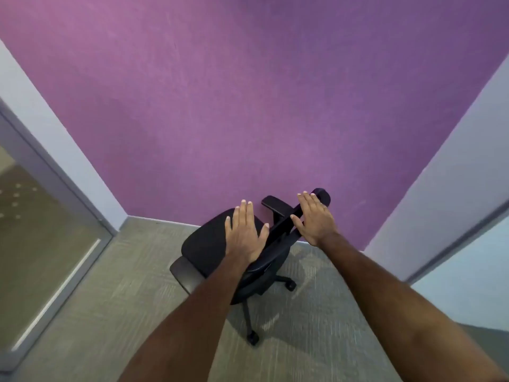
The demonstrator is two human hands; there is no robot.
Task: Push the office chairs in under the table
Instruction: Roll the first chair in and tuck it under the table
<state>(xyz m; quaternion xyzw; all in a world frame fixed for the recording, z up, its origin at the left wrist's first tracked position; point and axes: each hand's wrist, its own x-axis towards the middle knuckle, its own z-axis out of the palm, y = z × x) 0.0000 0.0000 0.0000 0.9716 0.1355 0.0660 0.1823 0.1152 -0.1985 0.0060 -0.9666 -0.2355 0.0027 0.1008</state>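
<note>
Flat hands (pixel 245 235) over matte black chair (pixel 205 244)

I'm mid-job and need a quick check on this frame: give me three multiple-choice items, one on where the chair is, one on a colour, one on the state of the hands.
1. Where is the chair?
A. Near the purple wall
B. Tucked under a table
C. Outside the glass door

2. What colour is the chair?
A. Grey
B. Black
C. Purple

3. How are the hands?
A. Both in fists
B. One grips an armrest
C. Both open, fingers straight

Answers:
1 A: the chair stands on the carpet close to the wall, and no table is in view.
2 B: seat, back and base are all black.
3 C: the left hand and right hand are stretched out flat over the chair; whether they touch it I cannot tell.
</note>
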